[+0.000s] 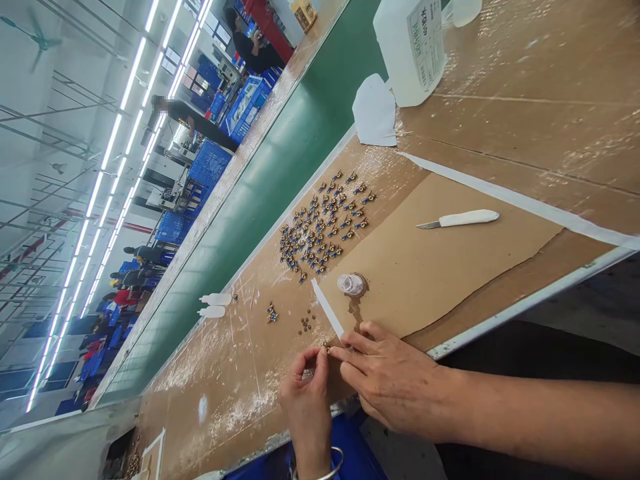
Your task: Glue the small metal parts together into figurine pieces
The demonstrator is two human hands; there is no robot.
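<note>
My left hand (309, 403), with a bangle at the wrist, pinches a tiny gold-coloured metal piece (327, 348) between thumb and forefinger near the table's front edge. Fingertips of my right hand (387, 373) meet the same piece from the right; its thumb is mostly hidden. The piece is too small to make out fully. Just beyond my hands lie several small dark round beads (307, 323) and a little cluster of blue-and-gold charms (271, 312). A small clear cup (351, 285) stands in a wet patch beside my right hand.
Many blue-and-gold charms (325, 223) are spread across the table. A white-handled knife (467, 219) lies on a taped cardboard sheet (400, 267). Two white squeeze bottles (214, 305) lie at the far edge; a large plastic jug (413, 53) is farther right. Other people work beyond the green strip (280, 180).
</note>
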